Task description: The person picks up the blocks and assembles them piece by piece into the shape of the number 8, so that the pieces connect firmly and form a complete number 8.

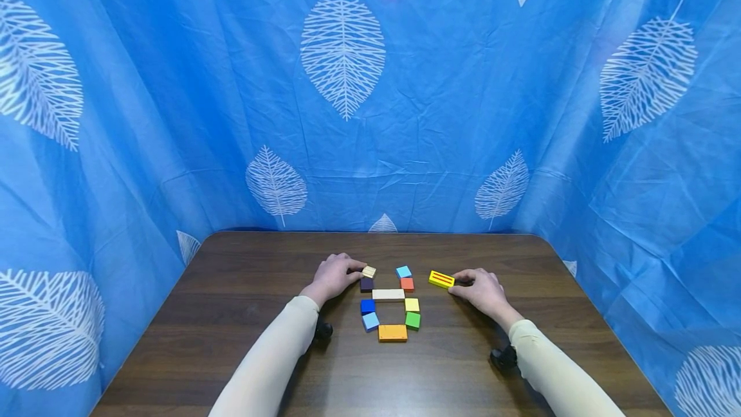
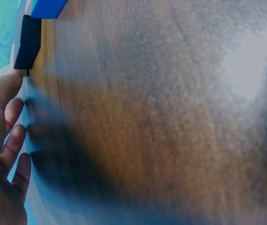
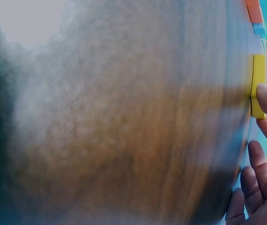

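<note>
With thumb and index finger, my left hand (image 1: 338, 275) pinches a small beige striped block (image 1: 368, 271) at the back left of an arrangement of coloured blocks. Just in front of it lies a black block (image 1: 366, 284), close to the thumb in the left wrist view. My right hand (image 1: 482, 289) pinches the right end of a yellow block with red stripes (image 1: 442, 279), to the right of the arrangement. In the right wrist view the thumb lies along the side of this yellow block (image 3: 259, 75), and the other fingers are spread apart near the table.
Between the hands, a long cream block (image 1: 388, 295) lies across the arrangement. Light blue (image 1: 403, 271) and red (image 1: 407, 284) blocks stand at back right. Blue (image 1: 367, 306), yellow (image 1: 411, 305), green (image 1: 413, 321) and orange (image 1: 392, 333) blocks are nearer on the brown table (image 1: 260, 340).
</note>
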A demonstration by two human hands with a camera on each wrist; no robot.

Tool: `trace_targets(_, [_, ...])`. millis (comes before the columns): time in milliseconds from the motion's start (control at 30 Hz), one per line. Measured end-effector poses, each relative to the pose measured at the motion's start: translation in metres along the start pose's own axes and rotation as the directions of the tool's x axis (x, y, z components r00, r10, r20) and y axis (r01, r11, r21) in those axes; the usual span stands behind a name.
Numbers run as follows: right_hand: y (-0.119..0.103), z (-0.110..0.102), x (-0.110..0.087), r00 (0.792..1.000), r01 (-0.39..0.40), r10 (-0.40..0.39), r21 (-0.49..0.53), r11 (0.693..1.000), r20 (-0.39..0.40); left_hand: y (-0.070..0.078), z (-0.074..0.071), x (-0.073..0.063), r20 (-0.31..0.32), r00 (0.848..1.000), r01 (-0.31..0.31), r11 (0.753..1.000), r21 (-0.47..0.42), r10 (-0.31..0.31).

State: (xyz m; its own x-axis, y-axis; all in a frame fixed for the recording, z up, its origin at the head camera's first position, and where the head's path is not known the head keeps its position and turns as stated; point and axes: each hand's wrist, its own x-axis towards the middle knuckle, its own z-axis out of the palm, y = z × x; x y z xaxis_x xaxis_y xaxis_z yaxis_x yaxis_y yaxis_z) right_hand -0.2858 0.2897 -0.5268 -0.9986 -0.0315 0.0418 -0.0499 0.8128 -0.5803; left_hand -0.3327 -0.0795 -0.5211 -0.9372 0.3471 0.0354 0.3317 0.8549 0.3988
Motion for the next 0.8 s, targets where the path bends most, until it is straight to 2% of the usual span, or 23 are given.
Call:
trace_targets(500, [0.0013,0.0005,-0.0001,1.000,0.011,-0.011,-0.003,1.000,-0.010,0.0006,-0.0008,-0.0014,-0.012,1.000,-0.020,1.000,0.016,0.020])
trace_targets(800, [0.0007,0.0010,-0.0018,1.000,0.008,-0.008,0.012,1.000,-0.012,0.0008,-0.0002,-0.0008,-0.005,1.000,0.003,1.000,0.005,-0.003])
